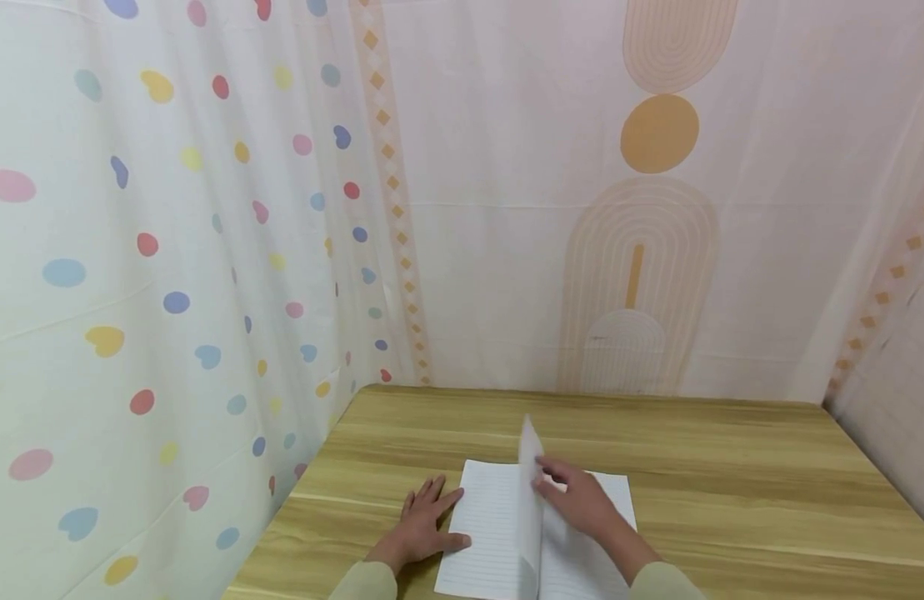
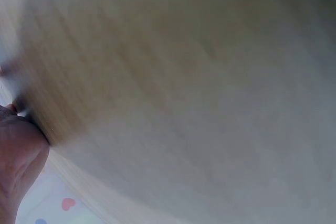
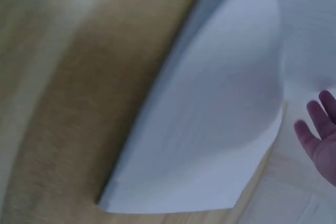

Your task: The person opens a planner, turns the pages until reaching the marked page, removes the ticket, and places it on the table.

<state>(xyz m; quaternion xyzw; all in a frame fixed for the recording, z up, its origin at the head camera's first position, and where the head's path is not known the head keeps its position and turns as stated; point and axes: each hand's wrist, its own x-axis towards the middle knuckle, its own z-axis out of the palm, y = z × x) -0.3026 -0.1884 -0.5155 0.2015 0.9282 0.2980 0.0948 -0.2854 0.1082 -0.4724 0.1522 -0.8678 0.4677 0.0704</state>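
An open notebook (image 1: 486,525) with lined white pages lies on the wooden table. One page (image 1: 530,500) stands upright near its middle, blurred along the top. My right hand (image 1: 577,498) is over the right half, fingertips right at the raised page's right side. Several of its fingers (image 3: 318,120) look extended in the right wrist view, beside a curved white sheet (image 3: 210,124). My left hand (image 1: 426,527) rests with fingers spread at the notebook's left edge, its thumb over the left page. Only part of the left hand (image 2: 21,156) shows in the left wrist view.
The wooden table (image 1: 731,492) extends around the notebook and meets a pale patterned curtain (image 1: 491,250) at the back. A dotted curtain (image 1: 169,333) hangs along the left side. A pale wall surface (image 1: 904,400) borders the right.
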